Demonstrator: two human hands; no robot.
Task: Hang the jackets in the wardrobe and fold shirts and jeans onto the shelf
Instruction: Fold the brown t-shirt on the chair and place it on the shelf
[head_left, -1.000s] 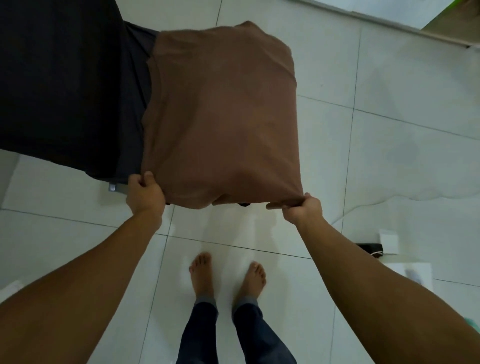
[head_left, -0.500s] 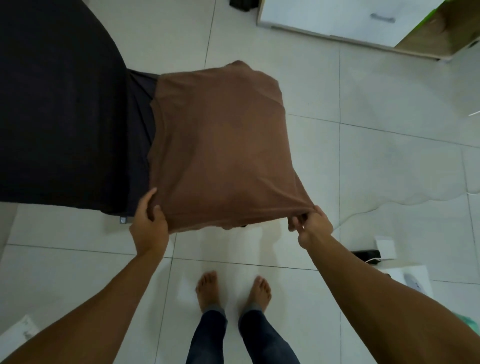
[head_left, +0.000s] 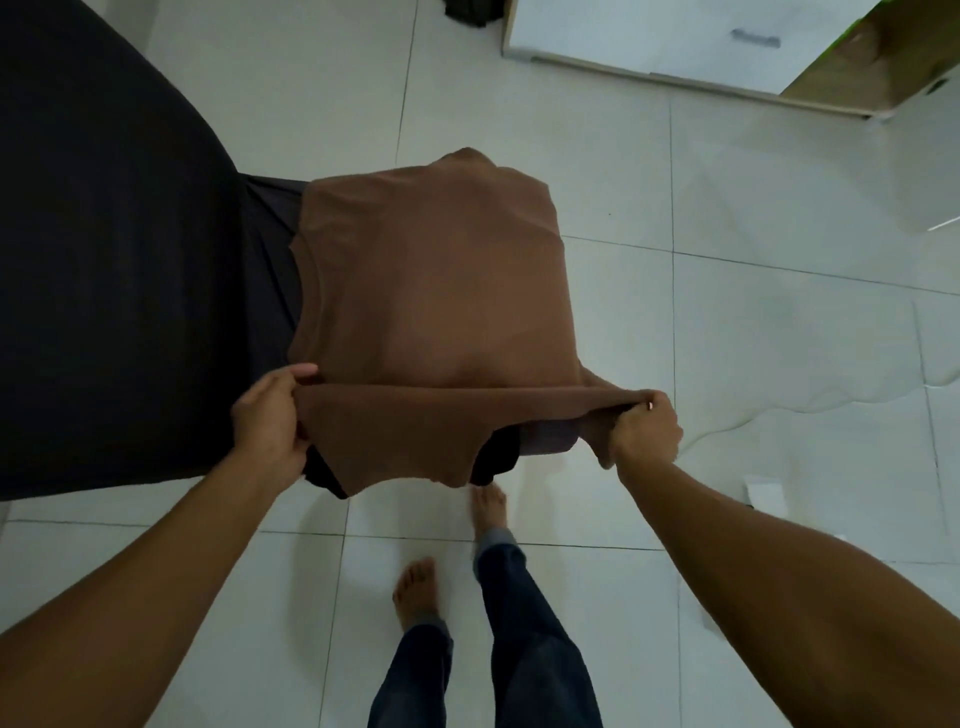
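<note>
Brown shirt (head_left: 436, 306) at frame centre, stretched out flat, far part lying on edge of black-covered surface (head_left: 104, 270) filling left side of frame. Near edge folded over along a straight crease, hem hanging below. Left hand (head_left: 270, 421) gripped left end of crease, thumb on top, fingers curled under cloth. Right hand (head_left: 644, 431) clenched on right end, fabric bunched in fist. Dark garment (head_left: 493, 457) peeked out under hem, lower centre. Bare feet (head_left: 415, 587) and dark jeans on white tiled floor (head_left: 727, 338), bottom centre. White cabinet (head_left: 649, 36) upper right. White cable (head_left: 779, 405) at right.
</note>
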